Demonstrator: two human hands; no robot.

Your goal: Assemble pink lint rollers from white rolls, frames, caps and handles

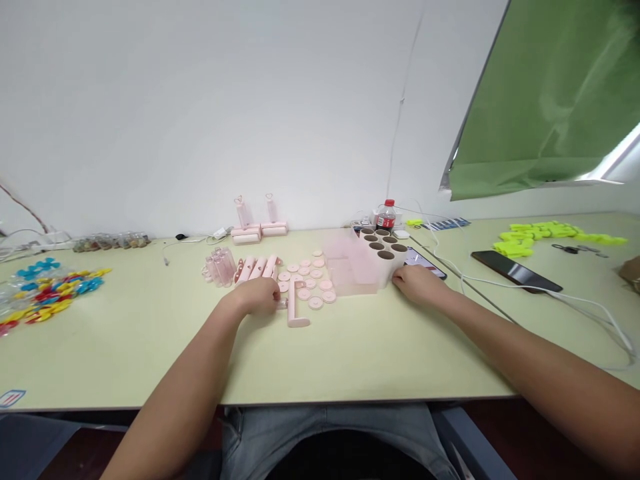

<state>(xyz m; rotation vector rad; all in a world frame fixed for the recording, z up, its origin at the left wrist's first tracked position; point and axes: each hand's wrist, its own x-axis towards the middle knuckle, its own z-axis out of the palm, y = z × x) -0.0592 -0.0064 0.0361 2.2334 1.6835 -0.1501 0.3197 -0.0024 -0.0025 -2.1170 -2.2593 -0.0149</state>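
My left hand (pixel 259 295) is curled, somewhat blurred, with its fingertips at a short clear stub on the side of a pink C-shaped roller frame (pixel 293 308) lying on the table. My right hand (pixel 420 285) has its fingers closed against the lower right edge of a white roll (pixel 385 267), in a block of upright rolls with brown cardboard cores. Pink round discs (pixel 315 303) lie scattered between the hands. Just beyond my left hand are more pink frames (pixel 257 268) and a bunch of clear pink handles (pixel 220 267). Translucent pink covers (pixel 354 273) stand beside the rolls.
Two pink pieces (pixel 274 229) with upright handles stand by the wall. A cola bottle (pixel 386 217) and a phone (pixel 423 261) are behind the rolls. White cables, a black phone (pixel 515 271) and yellow-green pieces (pixel 545 235) lie right; colourful plastic pieces (pixel 55 293) lie left.
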